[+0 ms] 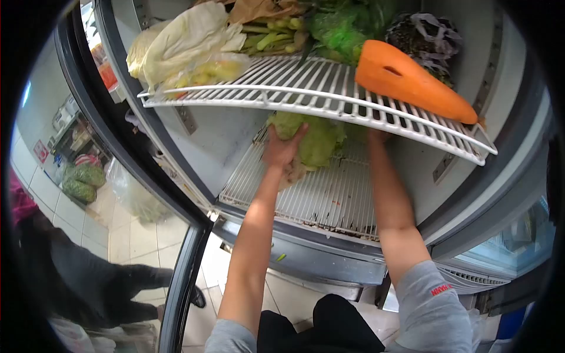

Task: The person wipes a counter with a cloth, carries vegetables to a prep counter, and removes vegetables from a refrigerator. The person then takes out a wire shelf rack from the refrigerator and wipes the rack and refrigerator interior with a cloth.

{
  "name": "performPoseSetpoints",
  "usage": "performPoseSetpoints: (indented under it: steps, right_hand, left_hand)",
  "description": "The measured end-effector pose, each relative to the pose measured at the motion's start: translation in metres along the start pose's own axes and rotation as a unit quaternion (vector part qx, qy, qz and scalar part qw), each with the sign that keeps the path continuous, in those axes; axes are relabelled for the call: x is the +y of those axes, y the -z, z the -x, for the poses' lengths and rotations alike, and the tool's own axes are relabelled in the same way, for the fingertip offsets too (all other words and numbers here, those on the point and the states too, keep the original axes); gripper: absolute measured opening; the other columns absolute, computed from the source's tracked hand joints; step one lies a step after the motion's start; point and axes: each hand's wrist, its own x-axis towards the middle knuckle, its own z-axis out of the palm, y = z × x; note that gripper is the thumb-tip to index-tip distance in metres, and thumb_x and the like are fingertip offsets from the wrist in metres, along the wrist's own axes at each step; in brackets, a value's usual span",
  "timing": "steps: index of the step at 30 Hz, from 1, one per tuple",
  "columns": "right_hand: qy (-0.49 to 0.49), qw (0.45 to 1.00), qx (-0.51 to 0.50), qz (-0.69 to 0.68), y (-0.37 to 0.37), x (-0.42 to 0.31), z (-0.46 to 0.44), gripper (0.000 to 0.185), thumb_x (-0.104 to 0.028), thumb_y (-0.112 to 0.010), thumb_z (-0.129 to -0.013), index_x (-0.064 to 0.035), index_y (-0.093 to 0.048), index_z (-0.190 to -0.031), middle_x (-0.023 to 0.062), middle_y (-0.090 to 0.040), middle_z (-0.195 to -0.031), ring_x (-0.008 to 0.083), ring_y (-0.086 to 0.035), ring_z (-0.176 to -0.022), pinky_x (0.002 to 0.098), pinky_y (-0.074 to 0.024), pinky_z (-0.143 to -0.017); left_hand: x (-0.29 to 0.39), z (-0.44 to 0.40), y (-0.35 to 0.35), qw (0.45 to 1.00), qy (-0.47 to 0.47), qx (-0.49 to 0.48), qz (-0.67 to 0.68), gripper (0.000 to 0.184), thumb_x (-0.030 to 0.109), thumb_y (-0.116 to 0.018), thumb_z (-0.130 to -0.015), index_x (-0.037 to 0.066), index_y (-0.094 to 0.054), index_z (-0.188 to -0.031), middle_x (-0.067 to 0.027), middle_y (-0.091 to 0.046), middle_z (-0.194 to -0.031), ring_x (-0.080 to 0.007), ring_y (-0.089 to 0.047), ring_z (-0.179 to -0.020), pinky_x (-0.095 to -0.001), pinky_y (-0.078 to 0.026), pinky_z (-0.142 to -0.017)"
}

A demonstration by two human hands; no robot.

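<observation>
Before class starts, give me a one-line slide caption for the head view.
Left hand on leafy greens, right hand partly hidden beneath the loaded upper wire shelf.

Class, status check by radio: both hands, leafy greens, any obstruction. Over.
Left hand on leafy greens. Right hand mostly hidden, hold unclear. Upper shelf overhangs, blocking part of the view.

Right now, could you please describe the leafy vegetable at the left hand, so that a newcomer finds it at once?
In the open fridge, look between the white upper shelf and the lower rack. There, the left hand touches the leafy vegetable. Its light-green leaves set it apart from the whitish cabbage above.
</observation>
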Motion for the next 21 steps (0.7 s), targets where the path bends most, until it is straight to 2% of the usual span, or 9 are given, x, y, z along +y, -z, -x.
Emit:
performPoseSetpoints:
  steps: [4, 8, 9, 11, 15, 18, 19, 20, 21]
  right_hand:
    - [-0.100, 0.964, -0.243, 0.043, 0.011, 0.002, 0.019, 0.110, -0.058, -0.071, -0.047, -0.0137, -0.017, -0.132, 0.0166, -0.014, -0.137, 0.0335, -0.011, -0.127, 0.0472, -0.0121, -0.103]
    - [-0.086, 0.972, -0.219, 0.018, -0.014, 0.030, 0.031, 0.103, -0.054, -0.073, -0.046, -0.0133, -0.026, -0.129, 0.0179, -0.025, -0.132, 0.0346, -0.021, -0.123, 0.0465, -0.0177, -0.101]
    - [0.000, 0.975, -0.216, 0.052, 0.019, 0.016, 0.013, 0.095, -0.048, -0.074, -0.048, -0.0139, -0.033, -0.126, 0.0166, -0.030, -0.130, 0.0334, -0.025, -0.121, 0.0429, -0.0214, -0.100]
    - [-0.042, 0.947, -0.316, 0.047, -0.009, 0.040, 0.025, 0.087, -0.042, -0.074, -0.050, -0.0162, -0.037, -0.125, 0.0143, -0.031, -0.130, 0.0311, -0.027, -0.121, 0.0383, -0.0234, -0.100]
    - [0.005, 0.975, -0.220, -0.040, -0.015, 0.055, 0.028, 0.081, -0.042, -0.071, -0.056, -0.0190, -0.037, -0.126, 0.0120, -0.031, -0.132, 0.0293, -0.028, -0.121, 0.0377, -0.0278, -0.099]
    - [-0.278, 0.947, -0.134, -0.089, -0.007, 0.017, 0.042, 0.083, -0.050, -0.069, -0.059, -0.0131, -0.038, -0.126, 0.0093, -0.041, -0.126, 0.0298, -0.033, -0.120, 0.0389, -0.0276, -0.099]
    - [-0.356, 0.928, -0.086, -0.063, -0.029, 0.020, 0.050, 0.082, -0.052, -0.069, -0.059, -0.0121, -0.039, -0.125, 0.0089, -0.042, -0.125, 0.0293, -0.033, -0.119, 0.0391, -0.0287, -0.098]
    - [-0.449, 0.826, -0.144, -0.308, -0.028, 0.020, 0.046, 0.082, -0.051, -0.069, -0.062, -0.0074, -0.039, -0.124, 0.0105, -0.040, -0.126, 0.0289, -0.034, -0.119, 0.0387, -0.0274, -0.099]
    - [-0.446, 0.820, -0.155, -0.324, -0.002, -0.003, 0.034, 0.082, -0.051, -0.069, -0.062, -0.0074, -0.039, -0.124, 0.0105, -0.040, -0.126, 0.0289, -0.034, -0.119, 0.0387, -0.0274, -0.099]
  left_hand:
    - [-0.023, 0.000, -0.022, 0.995, -0.035, -0.093, 0.018, 0.099, 0.056, -0.067, -0.060, 0.000, -0.021, -0.128, -0.0178, -0.043, -0.121, -0.0277, -0.043, -0.112, -0.0345, -0.037, -0.090]
    - [-0.016, 0.009, -0.022, 0.956, -0.086, -0.204, 0.193, 0.079, 0.026, -0.074, -0.066, -0.003, -0.026, -0.122, -0.0135, -0.045, -0.119, -0.0212, -0.045, -0.107, -0.0289, -0.040, -0.087]
    - [-0.030, 0.002, -0.027, 0.959, -0.077, -0.195, 0.190, 0.079, 0.026, -0.074, -0.066, -0.003, -0.026, -0.122, -0.0135, -0.045, -0.119, -0.0212, -0.045, -0.107, -0.0289, -0.040, -0.087]
    - [-0.059, -0.015, -0.048, 0.958, -0.085, -0.114, 0.247, 0.072, 0.020, -0.073, -0.066, -0.001, -0.030, -0.119, -0.0129, -0.048, -0.114, -0.0209, -0.048, -0.103, -0.0295, -0.041, -0.085]
    - [-0.053, 0.006, -0.049, 0.931, -0.115, 0.057, 0.341, 0.076, 0.029, -0.075, -0.059, 0.004, -0.034, -0.118, -0.0154, -0.052, -0.108, -0.0257, -0.052, -0.097, -0.0316, -0.040, -0.085]
    - [-0.022, 0.039, -0.009, 0.966, 0.056, 0.048, 0.249, 0.063, 0.017, -0.069, -0.067, 0.003, -0.033, -0.116, -0.0135, -0.049, -0.110, -0.0231, -0.050, -0.097, -0.0319, -0.041, -0.082]
    - [-0.015, 0.049, 0.000, 0.940, 0.096, 0.008, 0.327, 0.063, 0.018, -0.068, -0.069, 0.004, -0.031, -0.118, -0.0139, -0.048, -0.110, -0.0242, -0.049, -0.097, -0.0326, -0.041, -0.082]
    - [-0.009, 0.054, 0.009, 0.907, 0.127, -0.031, 0.401, 0.063, 0.018, -0.066, -0.070, 0.005, -0.029, -0.119, -0.0144, -0.048, -0.110, -0.0252, -0.049, -0.097, -0.0333, -0.040, -0.083]
    - [-0.014, 0.051, 0.005, 0.901, 0.088, -0.012, 0.424, 0.061, 0.017, -0.065, -0.072, 0.004, -0.029, -0.120, -0.0139, -0.048, -0.109, -0.0253, -0.049, -0.097, -0.0334, -0.040, -0.084]
